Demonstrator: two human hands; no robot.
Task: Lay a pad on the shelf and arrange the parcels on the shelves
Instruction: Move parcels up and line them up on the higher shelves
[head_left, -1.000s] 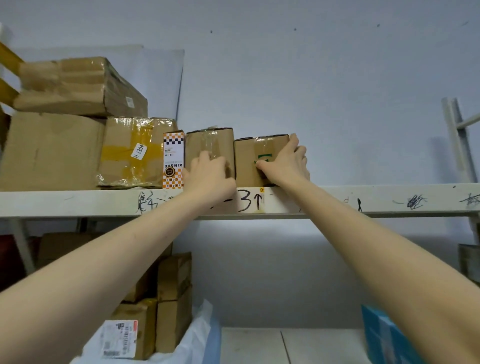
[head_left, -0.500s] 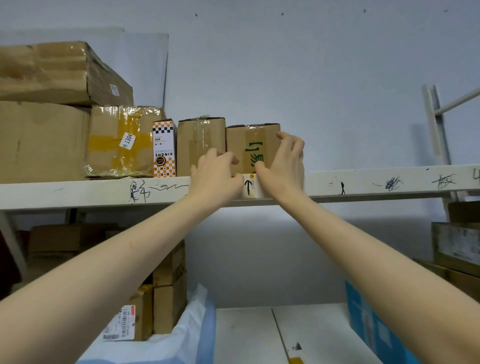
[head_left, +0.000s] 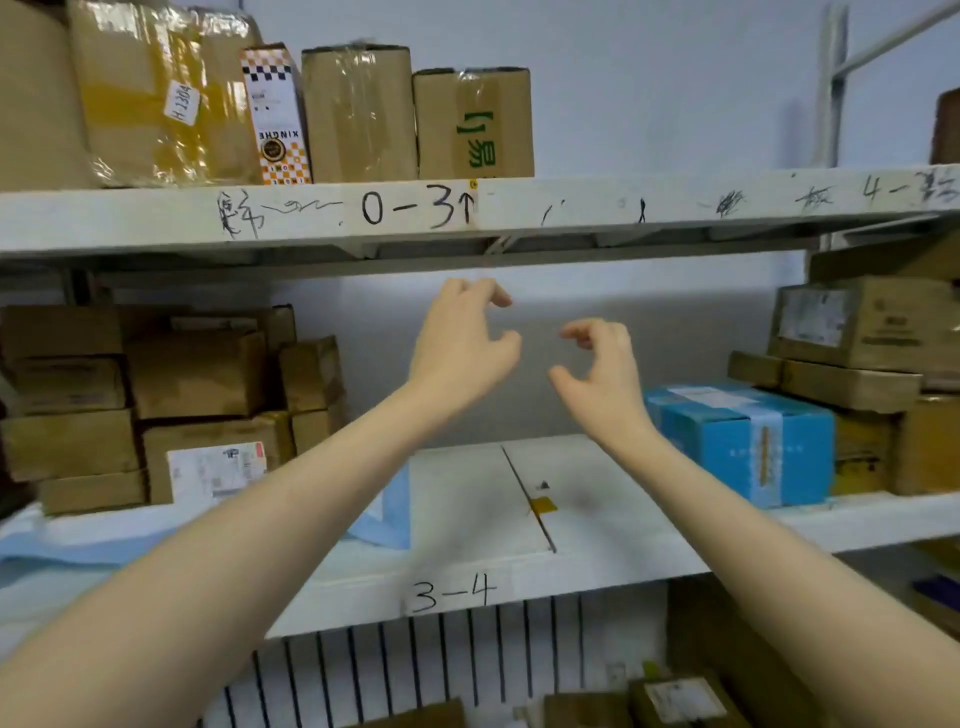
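The fingers (head_left: 491, 295) of the left hand (head_left: 457, 348) are loosely curled, thumb apart from them, and pinch nothing. Those of the right hand (head_left: 602, 374) curl the same way, also empty. The hands hang side by side with a gap between them, in the open space between the upper shelf (head_left: 571, 208) and the middle shelf (head_left: 467, 499), touching neither.

On the upper shelf, above its white front edge, parcels stand in a row, side against side. A green-printed box (head_left: 472, 124) is at the right end, then leftward a taped box (head_left: 358, 114), a checkered carton (head_left: 275, 114) and a yellow-taped parcel (head_left: 156, 98). Right of the green-printed box, bare board runs toward an upright post (head_left: 831, 78).

Under the hands the middle shelf shows bare white board with a seam (head_left: 524, 493) running front to back. This room lies between a stack of brown boxes (head_left: 197, 374) on the left and a blue box (head_left: 737, 441) on the right. The pad (head_left: 78, 540), a light blue sheet, lies on the left part of the middle shelf in front of the stack, and its right edge stops short of the seam.

The left forearm covers part of the pad's edge, and whether the sheet runs fully under the stack cannot be told. The leftmost upper box and the brown pile (head_left: 857, 332) at far right are cut off by the frame. The shipping labels are too blurred to read.
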